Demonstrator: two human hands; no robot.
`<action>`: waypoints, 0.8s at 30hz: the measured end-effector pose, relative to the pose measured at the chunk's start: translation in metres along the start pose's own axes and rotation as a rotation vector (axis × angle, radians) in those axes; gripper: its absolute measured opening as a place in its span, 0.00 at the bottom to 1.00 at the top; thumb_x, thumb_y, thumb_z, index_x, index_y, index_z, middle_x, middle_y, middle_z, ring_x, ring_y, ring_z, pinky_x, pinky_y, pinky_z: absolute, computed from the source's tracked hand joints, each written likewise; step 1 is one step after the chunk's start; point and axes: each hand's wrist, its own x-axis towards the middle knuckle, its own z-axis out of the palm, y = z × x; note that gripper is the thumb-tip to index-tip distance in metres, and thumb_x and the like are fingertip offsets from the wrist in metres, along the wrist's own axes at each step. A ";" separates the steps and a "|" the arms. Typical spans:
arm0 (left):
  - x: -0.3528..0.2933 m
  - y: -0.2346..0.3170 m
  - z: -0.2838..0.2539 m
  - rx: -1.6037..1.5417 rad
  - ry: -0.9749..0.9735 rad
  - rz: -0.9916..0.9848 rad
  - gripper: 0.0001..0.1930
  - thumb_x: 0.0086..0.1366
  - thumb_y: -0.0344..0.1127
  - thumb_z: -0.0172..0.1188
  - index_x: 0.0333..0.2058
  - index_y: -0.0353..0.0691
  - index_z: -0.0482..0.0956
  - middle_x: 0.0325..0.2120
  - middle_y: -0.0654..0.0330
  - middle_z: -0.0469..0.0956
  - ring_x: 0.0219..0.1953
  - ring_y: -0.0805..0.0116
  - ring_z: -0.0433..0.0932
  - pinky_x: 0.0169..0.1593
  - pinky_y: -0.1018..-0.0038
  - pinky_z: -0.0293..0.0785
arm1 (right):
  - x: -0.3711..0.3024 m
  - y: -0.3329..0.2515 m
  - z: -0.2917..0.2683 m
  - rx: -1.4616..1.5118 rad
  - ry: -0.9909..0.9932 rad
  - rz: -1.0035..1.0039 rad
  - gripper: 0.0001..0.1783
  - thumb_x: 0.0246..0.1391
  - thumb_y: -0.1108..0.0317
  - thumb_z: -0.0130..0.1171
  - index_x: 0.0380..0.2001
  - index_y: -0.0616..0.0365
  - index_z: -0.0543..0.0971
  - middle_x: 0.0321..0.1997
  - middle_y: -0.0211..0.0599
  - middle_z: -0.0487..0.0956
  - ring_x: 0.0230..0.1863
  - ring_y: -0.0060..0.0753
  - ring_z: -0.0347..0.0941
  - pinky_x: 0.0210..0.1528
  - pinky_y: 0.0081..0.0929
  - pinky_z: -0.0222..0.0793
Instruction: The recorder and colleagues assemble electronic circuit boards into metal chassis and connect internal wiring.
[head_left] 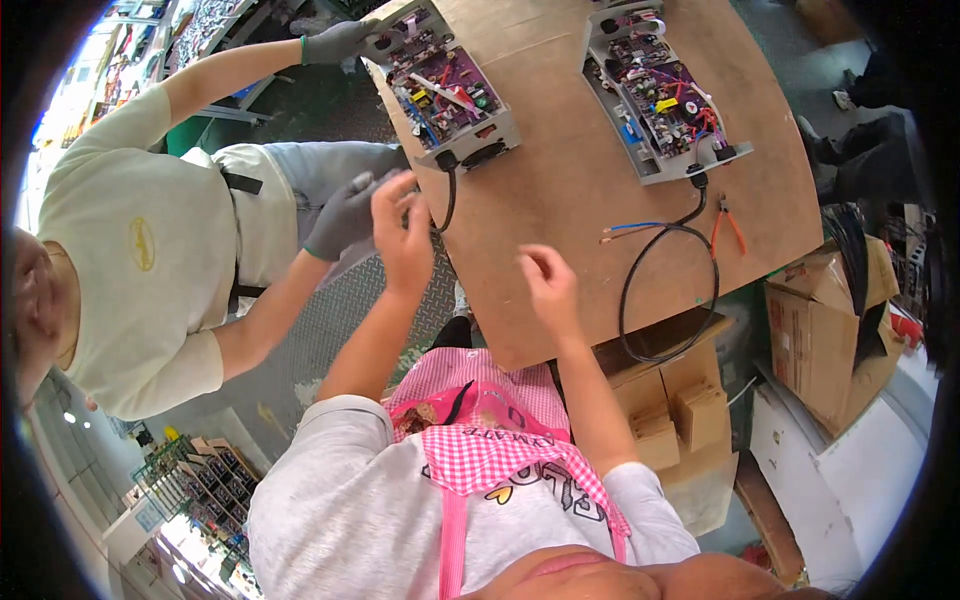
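My left hand (403,243) is raised at the table's left edge, fingers bent and apart, with nothing visible in it. Just beyond it a black power cable (450,203) hangs from a grey metal chassis (508,131) filled with purple circuit boards (455,82). Over the near part of the table, my right hand (552,290) has loosely curled fingers with a gap between them, and appears to hold nothing. To its right lies a coiled black cable (622,310) with bared blue and brown wire ends, joined to a second open chassis (650,172). Orange-handled pliers (728,222) lie beside the coil.
A co-worker stands at the left; one gloved hand (338,43) is at the left chassis, the other gloved hand (343,215) close to my left hand. Beneath the brown table (560,200) are cardboard pieces (655,440). An open carton (815,335) stands at the right.
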 end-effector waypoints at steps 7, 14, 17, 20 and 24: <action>0.033 -0.051 -0.010 -0.177 0.024 -0.261 0.18 0.69 0.31 0.48 0.55 0.30 0.68 0.52 0.52 0.71 0.54 0.66 0.70 0.57 0.73 0.64 | 0.105 -0.016 0.114 -0.220 0.062 -0.231 0.22 0.54 0.62 0.62 0.46 0.67 0.73 0.35 0.43 0.80 0.35 0.35 0.78 0.41 0.30 0.73; 0.026 -0.052 -0.005 -0.156 -0.087 -0.230 0.18 0.68 0.33 0.50 0.53 0.33 0.70 0.45 0.52 0.75 0.48 0.62 0.75 0.53 0.71 0.69 | 0.115 -0.019 0.125 0.059 0.035 -0.006 0.16 0.54 0.68 0.62 0.41 0.66 0.72 0.26 0.32 0.78 0.21 0.19 0.72 0.21 0.20 0.68; 0.017 -0.037 -0.011 -0.115 -0.206 -0.225 0.18 0.67 0.33 0.50 0.53 0.33 0.70 0.45 0.51 0.75 0.48 0.62 0.75 0.52 0.71 0.69 | 0.102 -0.033 0.104 -0.060 0.062 0.032 0.16 0.54 0.69 0.61 0.42 0.67 0.72 0.26 0.32 0.77 0.22 0.18 0.71 0.21 0.19 0.66; -0.003 -0.023 -0.012 -0.152 -0.331 -0.250 0.18 0.67 0.34 0.50 0.54 0.34 0.70 0.49 0.50 0.74 0.50 0.59 0.74 0.54 0.70 0.68 | 0.083 -0.034 0.073 -0.377 0.097 -0.039 0.15 0.53 0.70 0.60 0.42 0.67 0.75 0.31 0.40 0.80 0.31 0.28 0.76 0.35 0.26 0.72; -0.028 -0.010 -0.020 -0.189 -0.506 -0.224 0.19 0.65 0.33 0.52 0.54 0.35 0.71 0.51 0.48 0.73 0.54 0.54 0.72 0.57 0.67 0.66 | 0.052 -0.039 0.039 -0.402 0.033 -0.067 0.17 0.51 0.72 0.60 0.44 0.67 0.74 0.38 0.50 0.80 0.42 0.39 0.79 0.44 0.30 0.72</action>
